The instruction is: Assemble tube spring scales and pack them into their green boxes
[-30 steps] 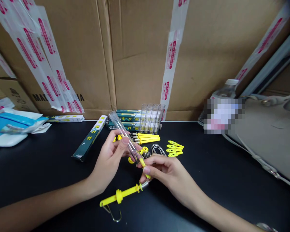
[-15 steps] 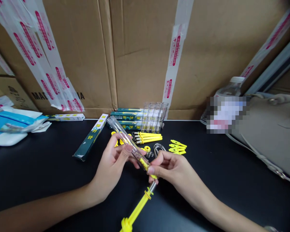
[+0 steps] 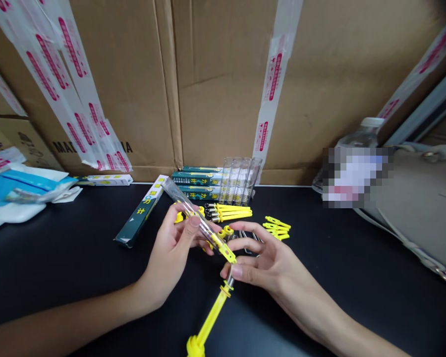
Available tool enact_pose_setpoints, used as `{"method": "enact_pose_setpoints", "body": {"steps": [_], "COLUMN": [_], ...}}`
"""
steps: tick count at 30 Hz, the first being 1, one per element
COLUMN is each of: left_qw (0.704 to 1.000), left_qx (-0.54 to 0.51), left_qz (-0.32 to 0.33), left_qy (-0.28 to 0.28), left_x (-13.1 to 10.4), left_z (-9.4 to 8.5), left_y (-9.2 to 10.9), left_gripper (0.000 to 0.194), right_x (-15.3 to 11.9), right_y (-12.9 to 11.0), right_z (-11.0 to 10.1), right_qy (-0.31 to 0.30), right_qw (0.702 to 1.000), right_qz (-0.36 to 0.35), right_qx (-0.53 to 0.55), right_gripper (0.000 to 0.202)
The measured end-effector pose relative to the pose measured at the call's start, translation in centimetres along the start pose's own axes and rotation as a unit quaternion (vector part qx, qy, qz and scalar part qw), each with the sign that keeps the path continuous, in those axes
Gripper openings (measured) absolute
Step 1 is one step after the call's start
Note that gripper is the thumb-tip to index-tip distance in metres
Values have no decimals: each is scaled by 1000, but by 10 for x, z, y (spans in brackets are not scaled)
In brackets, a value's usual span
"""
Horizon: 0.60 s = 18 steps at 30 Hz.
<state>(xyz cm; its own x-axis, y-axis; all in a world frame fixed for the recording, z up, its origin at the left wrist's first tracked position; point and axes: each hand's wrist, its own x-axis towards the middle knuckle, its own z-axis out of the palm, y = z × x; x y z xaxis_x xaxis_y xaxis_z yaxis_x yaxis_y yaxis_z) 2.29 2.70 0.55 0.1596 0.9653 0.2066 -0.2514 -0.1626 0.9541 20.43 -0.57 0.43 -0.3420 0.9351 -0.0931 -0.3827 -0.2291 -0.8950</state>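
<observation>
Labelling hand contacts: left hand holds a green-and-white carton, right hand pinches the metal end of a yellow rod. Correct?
Wrong item on the left: the head view shows the left hand holding a clear tube. The right hand does pinch the metal end of a yellow rod.

You are at what looks like a small-parts assembly bench; whether in a workshop or a storeroom, you cannot tell from this view. A big taped carton [image 3: 215, 89] backs the black tabletop [image 3: 96, 282]. In front of the carton are slim printed boxes [image 3: 196, 179], grouped yellow rods [image 3: 234, 215] and the open tube [image 3: 174, 193] in your left hand [image 3: 169, 253]. A bag [image 3: 423, 198] sits before the carton's right end.
</observation>
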Motion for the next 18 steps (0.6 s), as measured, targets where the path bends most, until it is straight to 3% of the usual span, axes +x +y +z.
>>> {"method": "enact_pose_setpoints", "body": {"steps": [7, 18], "left_qw": [1000, 1000], "left_qx": [0, -4], "left_qz": [3, 7], "left_qy": [-21, -19], "left_x": [1, 0], "left_z": [0, -2], "left_y": [-3, -3], "left_gripper": [29, 27], "right_x": [2, 4], "right_y": [-2, -6], "right_z": [-4, -7], "right_qy": [63, 40], "right_qw": [997, 997], "right_qz": [13, 35], "right_qx": [-41, -63], "right_gripper": [67, 61]}}
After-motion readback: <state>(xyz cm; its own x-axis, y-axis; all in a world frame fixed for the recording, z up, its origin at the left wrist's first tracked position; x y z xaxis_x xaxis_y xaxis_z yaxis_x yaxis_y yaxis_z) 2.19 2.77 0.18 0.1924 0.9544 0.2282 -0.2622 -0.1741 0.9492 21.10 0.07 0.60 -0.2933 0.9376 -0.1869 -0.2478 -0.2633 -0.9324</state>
